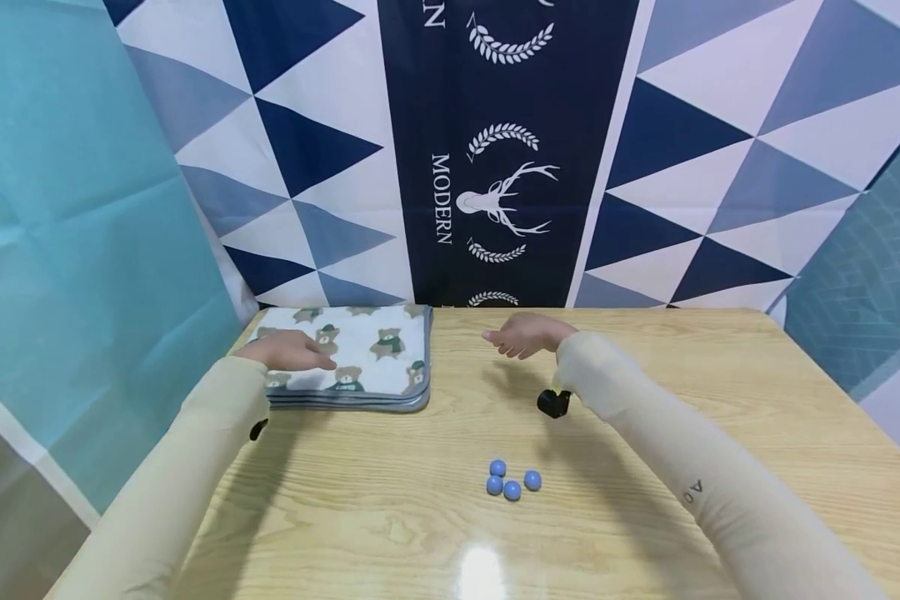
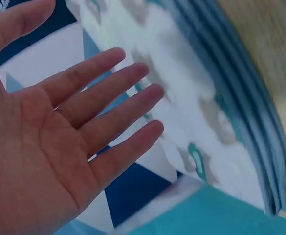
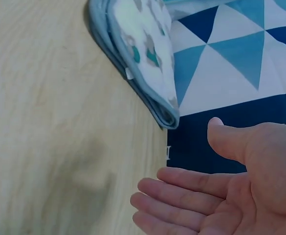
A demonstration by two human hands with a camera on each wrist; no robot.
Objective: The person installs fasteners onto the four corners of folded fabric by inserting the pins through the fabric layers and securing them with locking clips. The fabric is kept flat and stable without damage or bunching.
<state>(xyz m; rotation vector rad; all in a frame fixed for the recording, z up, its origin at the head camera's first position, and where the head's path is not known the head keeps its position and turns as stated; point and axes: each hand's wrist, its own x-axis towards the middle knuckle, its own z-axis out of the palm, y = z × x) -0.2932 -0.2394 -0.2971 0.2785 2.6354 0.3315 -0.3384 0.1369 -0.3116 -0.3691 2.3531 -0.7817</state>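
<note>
A folded white cloth (image 1: pixel 378 371) with a bear print and grey-blue edging lies at the table's far left; its stacked layers show along the near side. Over its left part is my left hand (image 1: pixel 292 350), and the left wrist view shows that hand's fingers (image 2: pixel 118 105) straight and spread, holding nothing. Right of the cloth, my right hand (image 1: pixel 528 335) hovers above the table, casting a shadow. Its fingers (image 3: pixel 182 196) look extended and relaxed in the right wrist view, with nothing in the palm. Several small blue balls (image 1: pixel 512 490) sit nearer to me, apart from both hands.
The wooden table (image 1: pixel 390 517) reaches back to a patterned curtain (image 1: pixel 510 250) with triangles and a deer head. A plain teal sheet (image 1: pixel 82 250) hangs along the left side. On the right wrist is a small black device (image 1: pixel 553 403).
</note>
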